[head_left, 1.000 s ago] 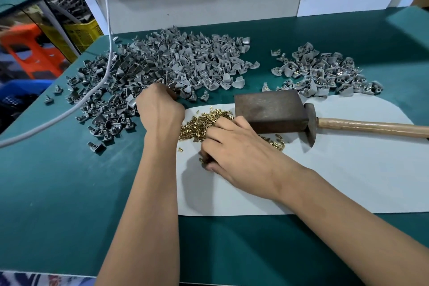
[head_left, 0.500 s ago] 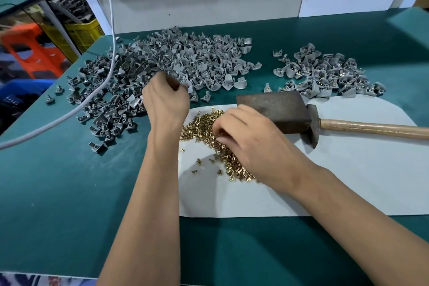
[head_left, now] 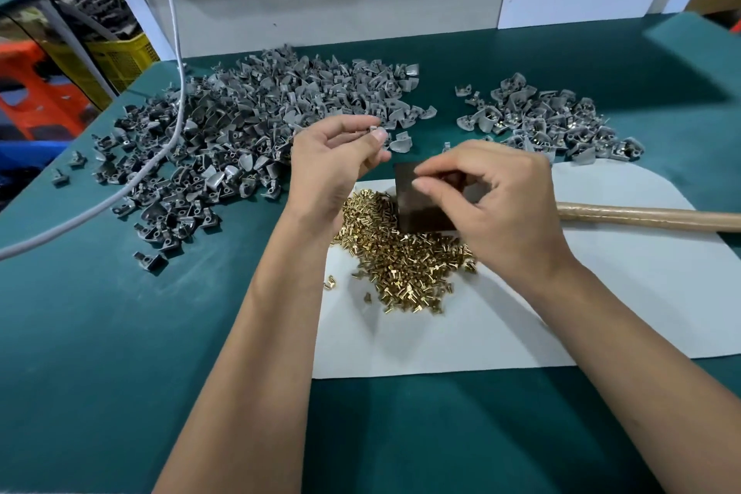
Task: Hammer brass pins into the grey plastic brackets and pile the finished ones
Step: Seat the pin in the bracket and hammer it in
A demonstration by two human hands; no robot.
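Two hands meet above the white paper sheet point(head_left: 601, 313) on the green desk point(head_left: 120, 333), and the step in hand is, I judge, to seat one pin into one bracket before hammering. The left hand point(head_left: 333, 164) has its grip closed on a small grey plastic bracket point(head_left: 373, 129), pinched between thumb and fingertips, raised over the desk. The right hand point(head_left: 493, 205) has thumb and forefinger pressed together as if on a brass pin, but the pin itself is too small to see, so I cannot tell if it really holds one.

To do this well, the bracket should be turned so its hole faces the right hand, and the pin should go in straight, head outward. Then the piece should rest flat on the paper before the dark iron hammer with wooden handle point(head_left: 425, 209) is lifted; it lies just behind the heap of loose brass pins point(head_left: 401, 253).

The large heap of unpinned grey brackets point(head_left: 248, 132) lies at the left, and the smaller pile of finished brackets point(head_left: 553, 124) at the far right, well apart
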